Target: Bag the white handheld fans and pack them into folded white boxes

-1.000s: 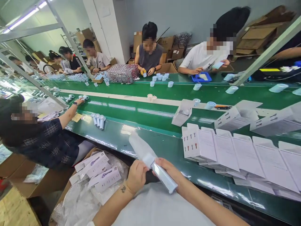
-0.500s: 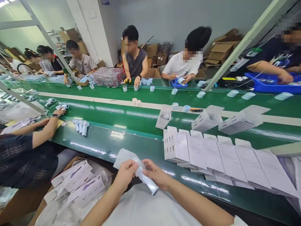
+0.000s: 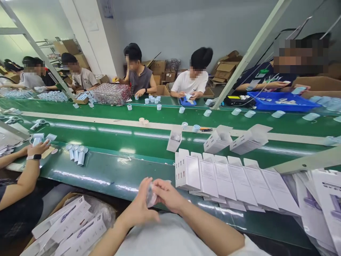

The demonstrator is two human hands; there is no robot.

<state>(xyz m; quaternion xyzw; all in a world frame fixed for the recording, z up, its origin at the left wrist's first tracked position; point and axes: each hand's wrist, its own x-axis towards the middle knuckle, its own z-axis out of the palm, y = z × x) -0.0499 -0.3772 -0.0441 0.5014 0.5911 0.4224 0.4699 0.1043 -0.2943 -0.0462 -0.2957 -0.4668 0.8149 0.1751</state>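
The left hand (image 3: 138, 208) and right hand (image 3: 166, 193) cover most of a clear plastic bag (image 3: 150, 196); whatever it holds cannot be told. At the green worktop's (image 3: 106, 174) right end, the fanned white cartons (image 3: 329, 199) run off the picture's edge.

Premises: indoor workroom with a plain pale grey rear wall (image 3: 170, 25) and a white square pillar (image 3: 87, 35) left of centre. Long green desk (image 3: 112, 174) runs across the view, with a parallel green conveyor belt (image 3: 149, 140) bearing a pale stripe along its far side. Slanted pale metal frame struts (image 3: 253, 49) rise from the desk at right and at left. Brown cardboard cartons (image 3: 226, 67) stacked against the rear wall. Lighting even and bright; glare streaks on the desk surface
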